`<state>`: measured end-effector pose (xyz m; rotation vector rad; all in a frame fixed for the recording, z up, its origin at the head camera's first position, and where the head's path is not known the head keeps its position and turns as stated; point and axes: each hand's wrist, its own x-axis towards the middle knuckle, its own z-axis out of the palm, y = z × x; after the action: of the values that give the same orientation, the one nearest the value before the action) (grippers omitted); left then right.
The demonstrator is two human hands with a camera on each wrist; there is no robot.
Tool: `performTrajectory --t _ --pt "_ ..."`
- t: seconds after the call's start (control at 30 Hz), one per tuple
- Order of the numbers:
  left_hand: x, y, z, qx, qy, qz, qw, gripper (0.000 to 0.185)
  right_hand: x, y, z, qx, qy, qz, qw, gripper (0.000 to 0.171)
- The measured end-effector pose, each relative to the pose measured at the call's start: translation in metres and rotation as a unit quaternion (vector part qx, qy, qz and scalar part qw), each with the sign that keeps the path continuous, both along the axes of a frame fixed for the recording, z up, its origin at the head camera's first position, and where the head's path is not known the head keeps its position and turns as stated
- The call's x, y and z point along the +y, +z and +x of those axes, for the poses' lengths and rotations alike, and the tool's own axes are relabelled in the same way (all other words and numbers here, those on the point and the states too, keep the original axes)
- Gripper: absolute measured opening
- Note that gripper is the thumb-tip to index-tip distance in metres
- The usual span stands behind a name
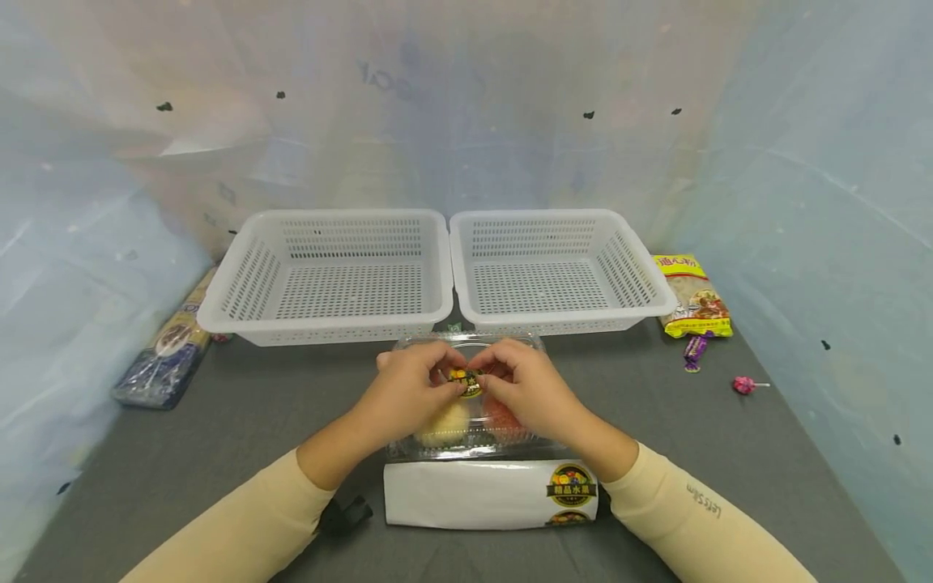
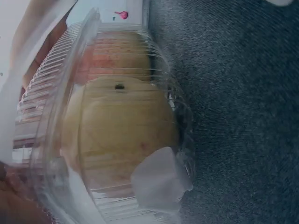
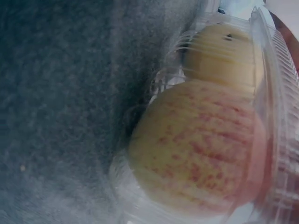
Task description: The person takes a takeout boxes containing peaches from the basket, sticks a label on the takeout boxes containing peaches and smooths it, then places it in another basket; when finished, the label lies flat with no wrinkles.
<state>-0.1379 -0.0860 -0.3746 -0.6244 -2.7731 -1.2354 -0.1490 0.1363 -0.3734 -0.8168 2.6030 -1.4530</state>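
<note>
Two bare hands, left hand (image 1: 408, 389) and right hand (image 1: 528, 387), extend from long, close-fitting sleeves. Left sleeve (image 1: 240, 526) and right sleeve (image 1: 700, 518) are pale cream, smooth and plain, each ending at the wrist in a clean edge. The right sleeve bears small grey lettering near the cuff. No rings, watch or gloves show.

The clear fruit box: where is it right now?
In the head view the clear fruit box sits mid-table under both hands, just in front of the two white baskets and behind a white labelled package.
</note>
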Motion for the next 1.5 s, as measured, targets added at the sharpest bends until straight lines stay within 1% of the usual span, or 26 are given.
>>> performTrajectory --t 0.13,0.27,0.47,0.53,0.6,0.63,0.67,0.7,0.77,0.8,0.83,0.87,0.9,0.93,1.07,1.17,1.3,1.4,1.5 --pt "0.004 -0.001 -0.001 0.001 0.0 -0.02 0.9998 0.023 -0.002 0.001 0.001 0.028 -0.017 0.049 0.998 0.017" --pt "0.007 -0.002 -0.002 0.01 0.0 -0.026 0.9996 0.022 -0.002 0.002 0.003 0.045 -0.026 0.09 0.995 0.018" --pt "0.008 -0.002 0.0 0.029 0.008 -0.03 0.9991 0.022 -0.003 0.003 0.004 0.048 -0.03 0.111 0.992 0.017" --pt "0.007 -0.003 0.002 0.045 0.013 -0.041 0.998 0.022 -0.003 0.003 0.004 0.054 -0.026 0.12 0.991 0.015" --pt "0.006 -0.004 0.005 0.078 0.012 -0.064 0.9948 0.02 -0.002 0.002 0.004 0.083 -0.014 0.14 0.987 0.013" --pt "0.005 -0.005 0.006 0.1 0.009 -0.079 0.9918 0.017 -0.002 0.001 0.004 0.111 -0.005 0.153 0.982 0.012" --pt "0.003 -0.006 0.008 0.124 0.005 -0.095 0.9877 0.015 -0.001 0.0 0.004 0.146 0.008 0.168 0.975 0.013" --pt "0.001 -0.006 0.01 0.148 0.0 -0.115 0.9823 0.014 0.001 0.0 0.005 0.183 0.023 0.186 0.965 0.015" --pt "-0.003 -0.007 0.015 0.19 -0.019 -0.15 0.97 0.012 0.003 -0.001 0.006 0.258 0.06 0.212 0.941 0.021" --pt "-0.006 -0.007 0.017 0.202 -0.03 -0.166 0.9646 0.013 0.005 -0.001 0.007 0.287 0.077 0.223 0.928 0.025" --pt "-0.008 -0.006 0.019 0.21 -0.042 -0.183 0.9596 0.016 0.006 -0.001 0.008 0.307 0.093 0.234 0.918 0.029" --pt "-0.01 -0.005 0.022 0.21 -0.055 -0.199 0.9558 0.02 0.008 0.0 0.009 0.314 0.108 0.245 0.911 0.032" --pt "-0.013 -0.003 0.024 0.207 -0.067 -0.214 0.9522 0.024 0.01 0.001 0.011 0.313 0.118 0.257 0.907 0.034" --pt "-0.015 -0.003 0.025 0.2 -0.081 -0.227 0.9497 0.029 0.012 0.002 0.012 0.308 0.125 0.266 0.905 0.035" --pt "-0.026 0.001 0.027 0.148 -0.131 -0.262 0.9445 0.049 0.02 0.007 0.013 0.253 0.128 0.306 0.909 0.039" --pt "-0.035 0.001 0.028 0.112 -0.156 -0.271 0.943 0.061 0.027 0.01 0.011 0.222 0.133 0.317 0.912 0.041" --pt "-0.041 -0.002 0.029 0.085 -0.171 -0.274 0.9426 0.071 0.034 0.009 0.01 0.204 0.135 0.324 0.914 0.043" --pt "-0.044 -0.005 0.03 0.08 -0.178 -0.276 0.9411 0.071 0.036 0.01 0.01 0.193 0.131 0.329 0.915 0.043" --pt "-0.046 -0.008 0.031 0.085 -0.186 -0.276 0.9391 0.071 0.038 0.011 0.01 0.184 0.13 0.328 0.918 0.043"
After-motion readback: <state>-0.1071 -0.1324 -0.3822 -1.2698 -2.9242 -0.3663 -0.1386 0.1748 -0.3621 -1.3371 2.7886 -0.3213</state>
